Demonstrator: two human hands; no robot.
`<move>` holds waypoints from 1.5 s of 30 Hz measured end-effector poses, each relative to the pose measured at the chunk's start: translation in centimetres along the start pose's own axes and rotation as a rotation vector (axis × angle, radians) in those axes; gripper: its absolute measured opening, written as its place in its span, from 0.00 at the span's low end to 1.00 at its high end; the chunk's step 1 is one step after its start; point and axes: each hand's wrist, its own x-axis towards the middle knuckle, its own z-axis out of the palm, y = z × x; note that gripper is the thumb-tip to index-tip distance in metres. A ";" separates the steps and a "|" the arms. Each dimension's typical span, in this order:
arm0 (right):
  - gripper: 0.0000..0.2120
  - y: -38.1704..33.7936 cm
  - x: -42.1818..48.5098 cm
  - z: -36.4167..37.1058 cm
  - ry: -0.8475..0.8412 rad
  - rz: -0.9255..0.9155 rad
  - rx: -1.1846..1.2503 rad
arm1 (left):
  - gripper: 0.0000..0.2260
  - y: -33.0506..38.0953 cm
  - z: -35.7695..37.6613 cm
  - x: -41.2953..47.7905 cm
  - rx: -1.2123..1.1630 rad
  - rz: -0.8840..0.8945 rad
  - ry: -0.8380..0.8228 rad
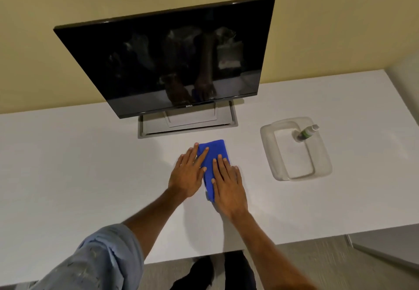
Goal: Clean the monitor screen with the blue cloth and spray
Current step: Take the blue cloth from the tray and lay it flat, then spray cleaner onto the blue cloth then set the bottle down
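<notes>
A dark, switched-off monitor [167, 58] stands on its grey base at the back of a white desk [79, 165]. In front of it a folded blue cloth [214, 151] lies flat on the desk. My left hand [188, 174] rests flat on the cloth's left edge, fingers spread. My right hand [227, 183] presses flat on the cloth's right and near part, covering it. Neither hand grips the cloth. A small spray bottle [306, 133] with a white cap stands in a clear plastic tray [269, 153] to the right.
The monitor's grey base [188, 126] sits just beyond the cloth. A cream wall rises behind the desk. The desk's near edge runs below my forearms, with carpet and my dark shoes [201, 271] underneath. A grey panel [385, 244] shows at the lower right.
</notes>
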 end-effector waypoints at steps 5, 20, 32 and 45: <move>0.32 1.8 -0.3 2.7 0.007 -0.064 -0.145 | 0.30 -1.8 2.7 0.0 -0.115 0.048 0.076; 0.31 1.3 -0.4 0.8 0.155 -0.002 0.001 | 0.32 0.1 6.5 -1.4 -0.113 -0.260 0.293; 0.18 7.4 0.4 -10.6 0.918 0.294 0.462 | 0.30 0.1 7.8 -1.2 0.015 -0.284 0.399; 0.25 18.0 5.9 -15.4 0.837 0.739 0.347 | 0.31 0.1 7.9 -1.0 -0.095 -0.265 0.425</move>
